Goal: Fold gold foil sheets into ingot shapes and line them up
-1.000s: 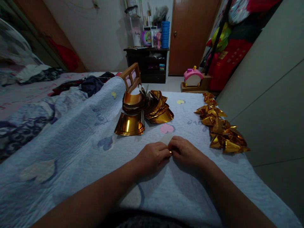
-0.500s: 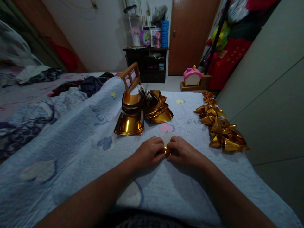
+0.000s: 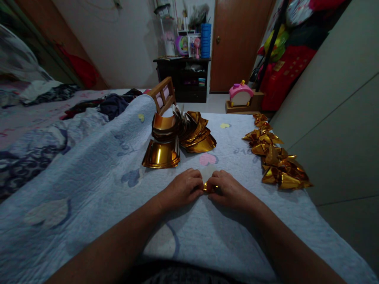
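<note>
While the quilt (image 3: 97, 173) spreads pale blue across the bed, everything of note sits around the gold stack (image 3: 177, 138), the fanned pile of foil sheets near its middle. Left of the stack lie only rumpled clothes and bedding. Just in front of the stack, on the near side, the left hand (image 3: 183, 188) and the right hand (image 3: 229, 189) meet fingertip to fingertip over one foil sheet (image 3: 208, 173), its pale back turned up and a gold edge showing between the thumbs. Each grip is pinched shut on that sheet, which lies pressed flat to the quilt, mostly beneath the fingers with a corner poking out toward the stack. I judge it very light, thin and slick (foil-faced paper creases for good and tears if tugged), so it wants holding at its edges and corners with fingertip pressure only. Right of the stack, by the cupboard wall, runs a row of folded gold pieces (image 3: 275, 157).
</note>
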`<state>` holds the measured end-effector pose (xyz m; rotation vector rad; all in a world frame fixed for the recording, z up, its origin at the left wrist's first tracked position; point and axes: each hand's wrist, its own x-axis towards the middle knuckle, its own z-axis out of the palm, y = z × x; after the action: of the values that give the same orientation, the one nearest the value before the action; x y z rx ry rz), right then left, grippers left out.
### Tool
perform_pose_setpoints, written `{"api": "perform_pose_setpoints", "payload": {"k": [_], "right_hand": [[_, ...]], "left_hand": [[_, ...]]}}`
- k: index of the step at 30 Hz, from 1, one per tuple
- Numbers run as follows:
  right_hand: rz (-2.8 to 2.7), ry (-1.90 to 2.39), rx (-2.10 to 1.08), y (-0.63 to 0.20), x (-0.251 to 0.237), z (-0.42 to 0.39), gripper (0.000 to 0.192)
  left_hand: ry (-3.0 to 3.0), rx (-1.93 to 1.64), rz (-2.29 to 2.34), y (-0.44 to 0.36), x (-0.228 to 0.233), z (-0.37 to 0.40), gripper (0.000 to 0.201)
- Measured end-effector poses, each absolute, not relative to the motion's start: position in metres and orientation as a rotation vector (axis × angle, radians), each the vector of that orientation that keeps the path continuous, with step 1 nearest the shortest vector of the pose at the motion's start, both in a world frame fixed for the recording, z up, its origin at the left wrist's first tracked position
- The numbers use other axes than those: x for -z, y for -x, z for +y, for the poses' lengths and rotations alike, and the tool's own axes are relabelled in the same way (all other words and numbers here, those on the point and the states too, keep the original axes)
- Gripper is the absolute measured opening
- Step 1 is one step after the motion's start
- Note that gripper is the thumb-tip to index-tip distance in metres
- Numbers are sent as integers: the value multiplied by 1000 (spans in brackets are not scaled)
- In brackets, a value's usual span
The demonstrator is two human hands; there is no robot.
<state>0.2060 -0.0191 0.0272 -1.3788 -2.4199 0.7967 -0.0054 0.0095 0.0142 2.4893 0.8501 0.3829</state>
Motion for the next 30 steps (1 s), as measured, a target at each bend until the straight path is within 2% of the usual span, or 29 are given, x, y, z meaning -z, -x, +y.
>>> {"api": "perform_pose_setpoints", "payload": {"k": [9,30], "right_hand": [[-2402,1387,-806,-201,-29,-18,15],[-2260,1575,-727,-192,-18,-17,14]], "left_hand": [[-2399,-334,970,6,-21,8,3],[-2378,-310,1132,3,-23,3,10]]}}
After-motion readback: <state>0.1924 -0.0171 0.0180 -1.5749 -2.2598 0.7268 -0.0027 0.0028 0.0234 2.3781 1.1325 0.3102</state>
